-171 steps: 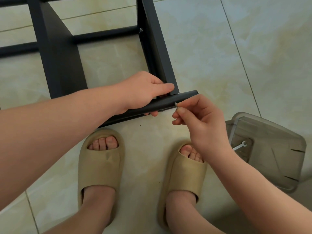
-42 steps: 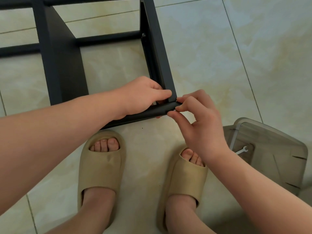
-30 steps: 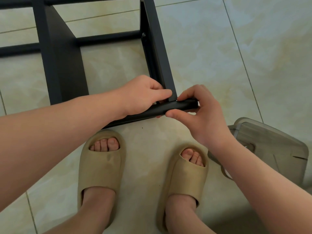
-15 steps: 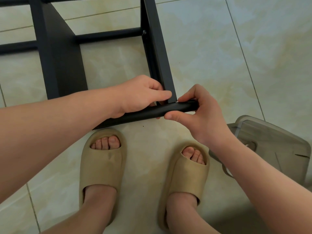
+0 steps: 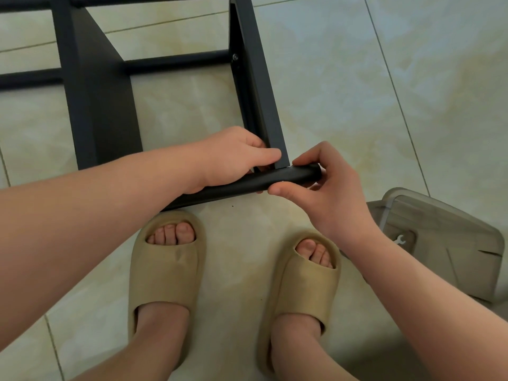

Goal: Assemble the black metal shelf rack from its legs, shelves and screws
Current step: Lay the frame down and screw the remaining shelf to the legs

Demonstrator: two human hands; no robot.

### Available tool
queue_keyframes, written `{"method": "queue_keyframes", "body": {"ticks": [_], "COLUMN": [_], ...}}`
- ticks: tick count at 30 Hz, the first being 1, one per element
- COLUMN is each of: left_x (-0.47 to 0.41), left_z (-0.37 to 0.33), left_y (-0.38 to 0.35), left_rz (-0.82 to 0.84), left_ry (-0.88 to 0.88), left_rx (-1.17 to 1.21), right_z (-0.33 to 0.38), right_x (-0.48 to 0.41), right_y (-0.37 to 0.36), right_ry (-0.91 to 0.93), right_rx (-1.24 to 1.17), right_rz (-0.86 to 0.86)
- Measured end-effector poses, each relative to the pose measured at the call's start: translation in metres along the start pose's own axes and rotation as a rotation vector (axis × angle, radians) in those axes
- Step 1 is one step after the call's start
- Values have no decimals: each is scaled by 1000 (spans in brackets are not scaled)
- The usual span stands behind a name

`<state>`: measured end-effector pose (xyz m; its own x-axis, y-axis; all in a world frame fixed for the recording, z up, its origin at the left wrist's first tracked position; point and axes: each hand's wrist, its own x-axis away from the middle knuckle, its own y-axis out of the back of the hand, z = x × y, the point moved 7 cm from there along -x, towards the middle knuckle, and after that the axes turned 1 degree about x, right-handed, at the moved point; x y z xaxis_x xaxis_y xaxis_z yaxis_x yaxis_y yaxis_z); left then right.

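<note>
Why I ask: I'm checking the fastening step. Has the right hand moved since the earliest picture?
Yes. The right hand has gone from just below the black bar up over its end, forefinger now reaching the upright leg.

light: soft, even daylight | shadows: faint | glare: none | focus: sharp | edges: wide-angle bending

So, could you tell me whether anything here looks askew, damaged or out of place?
Nothing looks damaged or spilled. The black bar, gripped by the left hand and right hand, sticks out past the end of the leg and seems slightly slanted, so it is probably not seated.
</note>
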<state>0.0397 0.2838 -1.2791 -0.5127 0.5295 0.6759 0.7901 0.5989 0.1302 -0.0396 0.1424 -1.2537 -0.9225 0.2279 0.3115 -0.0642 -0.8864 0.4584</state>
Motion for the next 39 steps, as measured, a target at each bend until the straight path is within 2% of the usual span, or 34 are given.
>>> {"method": "queue_keyframes", "body": {"ticks": [7,14,19,27,34,39], "left_x": [0,3,6,5,4,6], "left_z": [2,1,-4,3,5,6], "left_y": [0,5,7,1,-1,-7], "left_rz": [-49,-136,-107,-8,-39,42], "left_ry": [-36,-53,-82,-14,-28,-24], "left_rx": [42,-2,-4,43,40,90], "right_z": [-9,-11,-8,-10,0,-6], "right_x": [4,5,-1,4,11,10], "right_y": [-1,-1,0,-4,-2,-1], "right_ry": [-6,7,-9,20,137,50], "right_rx": [-171,-146,-147,-132,10,-94], "right_rz": [79,19,19,32,-38,-32]}}
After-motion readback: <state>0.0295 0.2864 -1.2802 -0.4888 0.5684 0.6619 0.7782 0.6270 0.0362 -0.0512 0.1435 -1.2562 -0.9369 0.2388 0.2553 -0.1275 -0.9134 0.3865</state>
